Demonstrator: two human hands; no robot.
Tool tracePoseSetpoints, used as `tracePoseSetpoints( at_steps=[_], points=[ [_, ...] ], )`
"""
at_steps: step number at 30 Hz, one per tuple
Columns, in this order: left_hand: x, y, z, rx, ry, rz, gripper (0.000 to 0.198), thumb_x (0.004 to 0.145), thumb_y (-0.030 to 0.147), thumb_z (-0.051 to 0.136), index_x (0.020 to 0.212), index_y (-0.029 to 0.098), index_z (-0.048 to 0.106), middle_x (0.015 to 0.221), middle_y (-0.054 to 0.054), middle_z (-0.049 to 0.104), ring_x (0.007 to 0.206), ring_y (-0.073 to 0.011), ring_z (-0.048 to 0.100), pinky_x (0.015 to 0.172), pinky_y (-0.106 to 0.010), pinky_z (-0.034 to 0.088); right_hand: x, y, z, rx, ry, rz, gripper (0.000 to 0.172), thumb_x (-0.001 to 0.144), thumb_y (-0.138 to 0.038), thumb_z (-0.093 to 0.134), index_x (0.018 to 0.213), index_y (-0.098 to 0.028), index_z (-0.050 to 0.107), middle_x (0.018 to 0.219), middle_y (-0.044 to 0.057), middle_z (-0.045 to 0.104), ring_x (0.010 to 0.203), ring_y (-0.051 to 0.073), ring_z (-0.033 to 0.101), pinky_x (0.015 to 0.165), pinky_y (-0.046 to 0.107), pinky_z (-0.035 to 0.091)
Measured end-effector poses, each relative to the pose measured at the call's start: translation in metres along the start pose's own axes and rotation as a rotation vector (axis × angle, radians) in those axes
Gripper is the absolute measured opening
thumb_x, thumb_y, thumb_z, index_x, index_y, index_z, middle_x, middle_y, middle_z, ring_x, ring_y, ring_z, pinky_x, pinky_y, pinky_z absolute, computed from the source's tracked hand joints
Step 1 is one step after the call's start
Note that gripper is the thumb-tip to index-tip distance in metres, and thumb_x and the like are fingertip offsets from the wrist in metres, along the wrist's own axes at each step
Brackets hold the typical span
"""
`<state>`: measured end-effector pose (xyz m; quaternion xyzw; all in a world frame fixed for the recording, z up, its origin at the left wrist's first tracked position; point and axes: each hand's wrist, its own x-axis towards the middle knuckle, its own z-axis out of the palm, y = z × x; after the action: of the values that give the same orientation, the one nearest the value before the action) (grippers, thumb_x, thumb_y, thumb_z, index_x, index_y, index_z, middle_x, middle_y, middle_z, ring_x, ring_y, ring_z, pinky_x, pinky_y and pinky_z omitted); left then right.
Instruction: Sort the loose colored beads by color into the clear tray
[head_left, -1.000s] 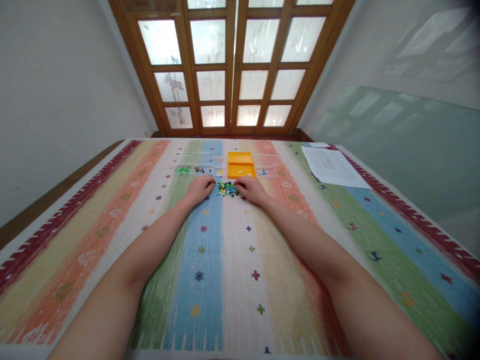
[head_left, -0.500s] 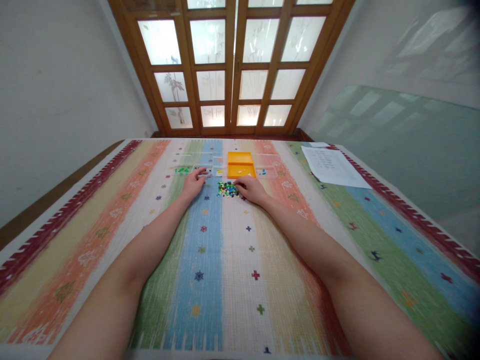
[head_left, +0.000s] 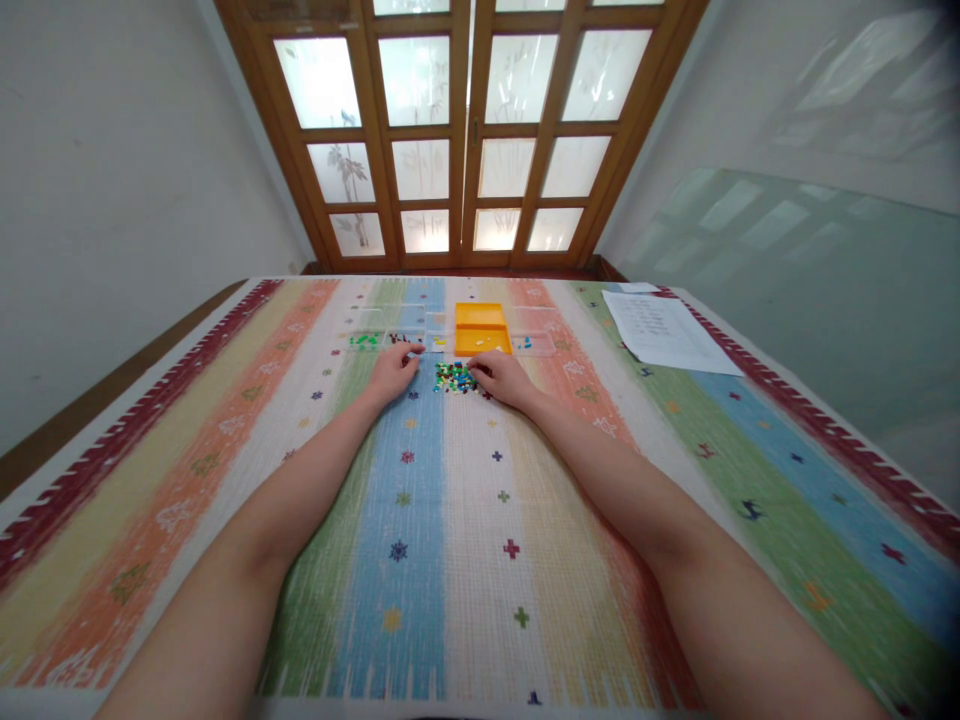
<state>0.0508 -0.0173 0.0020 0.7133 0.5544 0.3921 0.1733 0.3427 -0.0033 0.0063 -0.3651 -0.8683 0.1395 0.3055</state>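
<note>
A heap of tiny coloured building pieces (head_left: 452,378), mostly green, blue, white and dark ones, lies between my two hands. My right hand (head_left: 504,379) rests at the heap's right edge, fingers curled in and fingertips touching it; anything pinched there is too small to make out. Left of the heap, my left hand (head_left: 396,371) hovers with fingers stretched to the right and thumb apart, nothing visible in it. Just beyond it is a clear box of dark red-brown pieces (head_left: 403,338). Green pieces (head_left: 364,341) fill the clear box to its left.
Behind the heap an orange box (head_left: 482,316) stands with its lid back and a few white pieces inside. A small clear box with yellow pieces (head_left: 439,342) is on its left, one with blue pieces (head_left: 524,343) on its right. Printed sheets (head_left: 667,332) lie far right on the striped tablecloth (head_left: 405,600).
My left hand has drawn back from over the dark-piece box and shifted slightly right, toward the heap, uncovering the dark pieces. My right hand stays at the heap.
</note>
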Motion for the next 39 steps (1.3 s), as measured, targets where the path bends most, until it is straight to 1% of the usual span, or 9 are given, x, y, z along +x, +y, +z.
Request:
tracePoseSetpoints(
  at_steps=[3,6,8,10,17,23,31,35,39],
  points=[
    [-0.005,0.011,-0.001,0.092,-0.103,0.14,0.031,0.095,0.022,0.057,0.119,0.022,0.076,0.12,-0.008,0.073,0.101,-0.0218,0.068,0.1,-0.038,0.055,0.0,-0.002,-0.001,0.001,0.003,0.005,0.017,0.098,-0.021,0.061,0.097,-0.022,0.078,0.092,0.004,0.076,0.087,0.02,0.064,0.082,0.031,0.044],
    [-0.007,0.018,-0.001,0.154,-0.193,0.245,0.034,0.096,0.022,0.056,0.123,0.023,0.076,0.126,-0.008,0.071,0.119,-0.0242,0.065,0.111,-0.041,0.05,0.0,-0.003,-0.001,-0.002,0.002,0.02,0.016,0.098,-0.021,0.062,0.098,-0.022,0.078,0.093,0.004,0.077,0.087,0.02,0.064,0.082,0.031,0.044],
    [-0.008,0.02,-0.001,0.191,-0.234,0.274,0.035,0.096,0.022,0.056,0.124,0.025,0.076,0.127,-0.007,0.071,0.123,-0.025,0.063,0.114,-0.043,0.048,0.0,-0.003,-0.001,-0.007,-0.002,0.023,0.016,0.098,-0.021,0.062,0.099,-0.023,0.078,0.094,0.004,0.077,0.087,0.02,0.065,0.083,0.031,0.044],
    [-0.009,0.02,0.0,0.219,-0.257,0.289,0.035,0.096,0.022,0.056,0.123,0.026,0.077,0.126,-0.008,0.071,0.122,-0.0256,0.063,0.114,-0.043,0.048,0.0,-0.003,-0.001,-0.007,-0.005,0.021,0.017,0.098,-0.021,0.062,0.099,-0.023,0.078,0.095,0.004,0.077,0.089,0.021,0.065,0.083,0.031,0.045],
    [-0.009,0.022,-0.002,0.278,-0.265,0.311,0.031,0.096,0.021,0.056,0.117,0.025,0.078,0.122,-0.008,0.071,0.121,-0.0268,0.063,0.112,-0.044,0.048,0.001,-0.002,-0.001,-0.01,-0.012,0.015,0.018,0.098,-0.022,0.061,0.098,-0.022,0.079,0.095,0.005,0.077,0.089,0.021,0.065,0.084,0.031,0.045],
    [-0.01,0.023,-0.002,0.296,-0.271,0.337,0.035,0.097,0.02,0.055,0.124,0.027,0.076,0.125,-0.008,0.069,0.12,-0.0263,0.061,0.111,-0.043,0.047,0.0,-0.001,0.0,-0.005,-0.007,0.012,0.017,0.098,-0.021,0.062,0.098,-0.022,0.079,0.094,0.005,0.077,0.089,0.021,0.065,0.084,0.031,0.045],
    [-0.011,0.026,-0.002,0.344,-0.263,0.337,0.031,0.097,0.019,0.055,0.119,0.026,0.075,0.122,-0.008,0.068,0.121,-0.0271,0.06,0.112,-0.044,0.046,0.0,-0.001,0.0,-0.008,-0.013,0.014,0.016,0.098,-0.022,0.062,0.098,-0.023,0.079,0.094,0.005,0.077,0.089,0.021,0.065,0.083,0.031,0.045],
    [-0.011,0.026,-0.002,0.348,-0.263,0.33,0.031,0.097,0.02,0.055,0.12,0.026,0.075,0.123,-0.008,0.067,0.121,-0.0271,0.059,0.112,-0.044,0.046,0.0,0.0,0.0,-0.011,-0.011,0.016,0.017,0.098,-0.022,0.062,0.1,-0.023,0.079,0.095,0.005,0.077,0.09,0.021,0.065,0.084,0.031,0.045],
    [-0.01,0.024,-0.001,0.344,-0.247,0.324,0.027,0.097,0.02,0.055,0.113,0.026,0.077,0.119,-0.008,0.068,0.119,-0.0272,0.06,0.11,-0.044,0.047,0.0,-0.001,0.0,-0.011,-0.01,0.021,0.017,0.098,-0.022,0.061,0.1,-0.023,0.079,0.096,0.005,0.077,0.09,0.021,0.065,0.084,0.031,0.045]
  ],
)
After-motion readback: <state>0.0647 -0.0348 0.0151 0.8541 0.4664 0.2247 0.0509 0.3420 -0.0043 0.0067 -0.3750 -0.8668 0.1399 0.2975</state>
